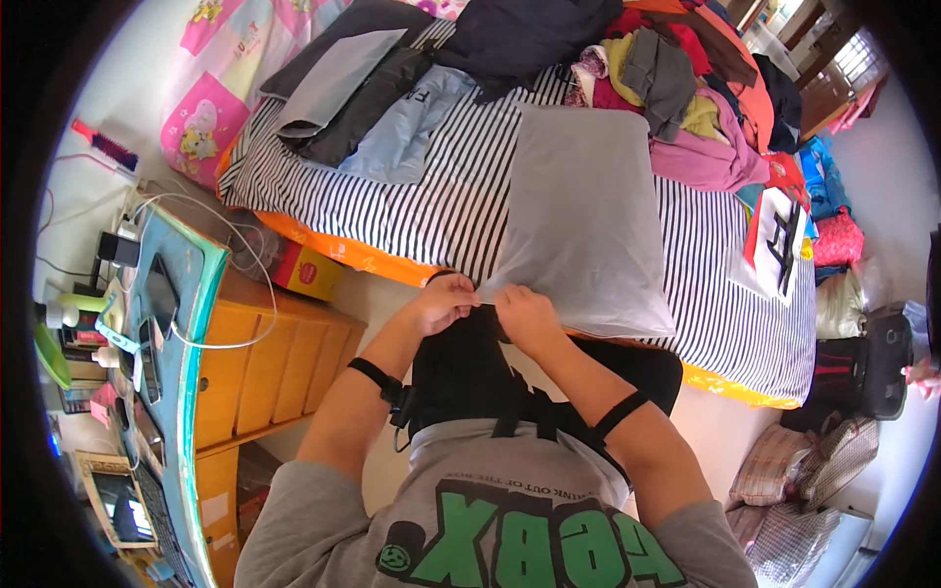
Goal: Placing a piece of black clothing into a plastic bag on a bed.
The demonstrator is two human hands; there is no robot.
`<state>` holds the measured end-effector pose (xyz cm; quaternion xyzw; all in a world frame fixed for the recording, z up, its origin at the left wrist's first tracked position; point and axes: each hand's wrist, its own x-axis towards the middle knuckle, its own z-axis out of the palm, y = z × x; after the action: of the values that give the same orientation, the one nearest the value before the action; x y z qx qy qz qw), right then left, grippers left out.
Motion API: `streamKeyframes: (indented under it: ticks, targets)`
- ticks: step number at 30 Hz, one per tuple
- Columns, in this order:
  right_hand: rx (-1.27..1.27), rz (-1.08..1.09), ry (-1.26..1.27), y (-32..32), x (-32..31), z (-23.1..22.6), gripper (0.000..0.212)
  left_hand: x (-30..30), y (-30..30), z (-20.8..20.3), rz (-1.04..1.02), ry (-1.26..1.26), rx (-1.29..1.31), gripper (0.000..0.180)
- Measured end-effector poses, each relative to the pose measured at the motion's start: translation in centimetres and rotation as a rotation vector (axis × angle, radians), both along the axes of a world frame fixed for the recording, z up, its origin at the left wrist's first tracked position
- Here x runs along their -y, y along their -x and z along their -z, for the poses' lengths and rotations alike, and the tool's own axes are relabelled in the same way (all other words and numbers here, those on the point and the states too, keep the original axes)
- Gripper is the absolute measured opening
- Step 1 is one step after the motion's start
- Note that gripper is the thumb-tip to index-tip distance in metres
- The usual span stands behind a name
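Observation:
A frosted grey plastic bag [585, 211] lies flat across the near side of the bed, its short edge toward me. My left hand [447, 304] pinches the bag's near left corner with thumb and finger. Right beside it, my right hand [524, 316] is closed on the same near edge, a little inward from the corner. The two hands are almost touching. What the bag contains cannot be made out through the cloudy plastic.
The bed has a striped sheet [446, 211]. Folded clothes in grey bags [338, 73] lie far left; a clothes heap [686, 108] is far right. A white and red bag [779, 240] sits on the right. A desk [186, 392] with a white cable [265, 328] stands left.

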<state>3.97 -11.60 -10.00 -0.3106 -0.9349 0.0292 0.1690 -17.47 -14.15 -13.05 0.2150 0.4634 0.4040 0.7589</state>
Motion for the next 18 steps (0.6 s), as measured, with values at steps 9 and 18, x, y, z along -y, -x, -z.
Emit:
streamKeyframes:
  ticks: [9, 18]
  targets:
    - [0.097, 0.192, -0.043, -8.9, 0.5, -2.7, 0.007, 0.4, 0.3, 0.7, -0.055, -0.018, 0.091, 0.02]
    - [0.059, 0.316, -0.116, -18.3, 0.2, -4.0, 0.018, 0.3, 0.1, -0.3, -0.048, -0.004, 0.074, 0.02]
